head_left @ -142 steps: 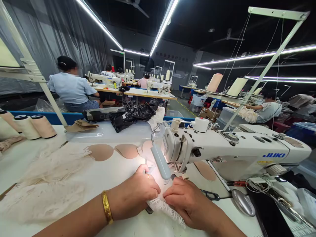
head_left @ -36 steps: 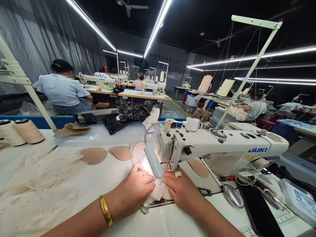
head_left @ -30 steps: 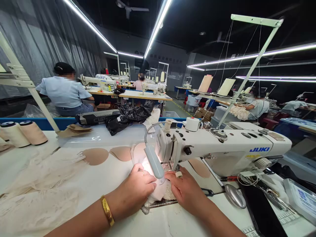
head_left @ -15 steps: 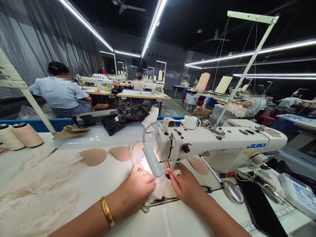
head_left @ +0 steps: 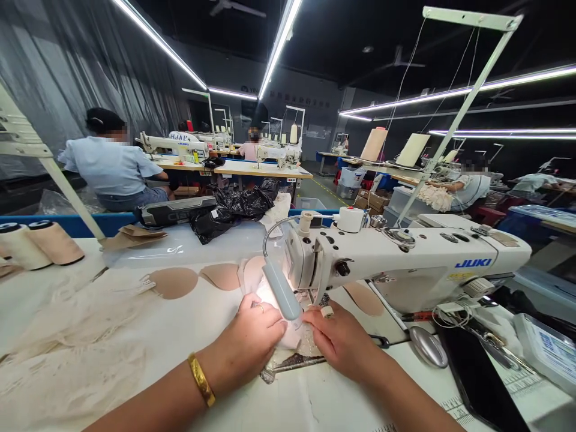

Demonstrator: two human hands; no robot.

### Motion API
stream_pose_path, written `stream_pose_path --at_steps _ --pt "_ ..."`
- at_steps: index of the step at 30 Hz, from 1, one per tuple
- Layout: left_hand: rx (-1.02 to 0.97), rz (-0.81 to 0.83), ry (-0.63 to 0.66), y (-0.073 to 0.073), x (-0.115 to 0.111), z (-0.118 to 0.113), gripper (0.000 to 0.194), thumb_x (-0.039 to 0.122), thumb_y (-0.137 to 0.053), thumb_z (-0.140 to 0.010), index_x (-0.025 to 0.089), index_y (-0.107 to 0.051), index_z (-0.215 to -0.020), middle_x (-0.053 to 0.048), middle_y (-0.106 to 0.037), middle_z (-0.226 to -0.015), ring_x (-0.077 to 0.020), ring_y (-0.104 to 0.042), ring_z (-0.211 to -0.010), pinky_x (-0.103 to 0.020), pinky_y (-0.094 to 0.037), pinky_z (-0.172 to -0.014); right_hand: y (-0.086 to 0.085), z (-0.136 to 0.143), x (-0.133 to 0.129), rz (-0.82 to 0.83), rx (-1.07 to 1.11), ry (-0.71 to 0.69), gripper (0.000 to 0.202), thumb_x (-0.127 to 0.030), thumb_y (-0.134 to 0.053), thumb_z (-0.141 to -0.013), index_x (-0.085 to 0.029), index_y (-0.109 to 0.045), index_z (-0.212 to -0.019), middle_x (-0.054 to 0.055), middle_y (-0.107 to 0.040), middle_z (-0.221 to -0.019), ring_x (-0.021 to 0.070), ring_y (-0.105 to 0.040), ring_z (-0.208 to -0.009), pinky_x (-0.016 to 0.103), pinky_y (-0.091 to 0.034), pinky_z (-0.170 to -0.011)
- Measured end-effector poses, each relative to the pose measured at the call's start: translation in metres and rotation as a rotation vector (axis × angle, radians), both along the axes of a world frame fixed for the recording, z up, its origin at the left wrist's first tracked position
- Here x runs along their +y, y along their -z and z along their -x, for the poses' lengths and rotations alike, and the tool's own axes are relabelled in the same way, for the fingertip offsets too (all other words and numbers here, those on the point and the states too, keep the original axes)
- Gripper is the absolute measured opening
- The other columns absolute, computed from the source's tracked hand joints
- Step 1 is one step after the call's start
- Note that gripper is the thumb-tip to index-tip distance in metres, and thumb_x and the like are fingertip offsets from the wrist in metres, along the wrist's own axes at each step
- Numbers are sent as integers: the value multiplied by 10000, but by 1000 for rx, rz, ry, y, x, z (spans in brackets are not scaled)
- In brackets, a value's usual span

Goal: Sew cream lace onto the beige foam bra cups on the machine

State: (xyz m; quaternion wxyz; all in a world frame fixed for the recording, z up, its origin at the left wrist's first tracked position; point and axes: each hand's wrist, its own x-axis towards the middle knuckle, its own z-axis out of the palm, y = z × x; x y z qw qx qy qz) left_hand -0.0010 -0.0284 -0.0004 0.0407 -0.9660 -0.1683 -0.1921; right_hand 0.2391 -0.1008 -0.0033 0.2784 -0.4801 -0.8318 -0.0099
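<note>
A pale pink fabric piece (head_left: 289, 342) lies on the needle plate of a white sewing machine (head_left: 405, 252). My left hand (head_left: 254, 333) is closed on its left side, fingers curled and thumb bent over the cloth. At its right edge, just in front of the presser area, my right hand (head_left: 344, 339) pinches the cloth between thumb and forefinger. A grey lamp head (head_left: 281, 291) on a bendable neck hangs over the work and hides the needle and part of the fabric. Tan cup-shaped pieces (head_left: 174, 282) lie behind my left hand, and another tan piece (head_left: 363, 298) rests behind the machine arm.
Cream lace fabric (head_left: 67, 360) spreads over the table's left side, near thread cones (head_left: 56, 243). To the right lie a silver oval object (head_left: 428, 347), a black phone (head_left: 481, 378) and a clear-lidded box (head_left: 546, 348). A black plastic bag (head_left: 236, 207) sits behind. Other people work at machines farther off.
The fabric's near end has moved slightly away from me, toward the machine. My right fingers have shifted a little at its edge. The whole view has turned slightly.
</note>
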Motion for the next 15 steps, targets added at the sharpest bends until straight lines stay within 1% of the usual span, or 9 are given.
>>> stream_pose_path --at_steps 3,6,10,15 --pt "15 -12 16 3 -10 0 248 6 -516 -788 215 -568 -910 -19 -653 -891 -234 -612 -762 -466 -443 -828 -1 0 -3 116 -23 -103 333 -2 -465 -879 -237 -646 -1031 17 -670 -853 204 -601 -795 314 -461 -720" --pt "33 -8 24 3 -20 0 247 14 -505 -815 224 -574 -926 -4 -632 -868 -217 -577 -724 -453 -436 -816 0 0 -4 167 -19 -145 326 14 -488 -860 -241 -651 -981 8 -663 -910 193 -598 -856 295 -432 -724" --pt "31 12 14 0 -20 -1 217 15 -490 -828 212 -571 -866 -3 -634 -846 -197 -564 -683 -483 -432 -868 5 1 -2 187 -13 -127 344 15 -510 -855 -244 -670 -1015 17 -635 -953 196 -580 -895 287 -418 -722" --pt "-4 4 9 -1 -9 -1 199 56 -473 -900 209 -589 -847 -10 -667 -850 -197 -599 -680 -487 -426 -884 9 6 0 174 -42 -58 409 11 -505 -850 -256 -682 -1105 34 -632 -979 209 -560 -862 290 -389 -670"
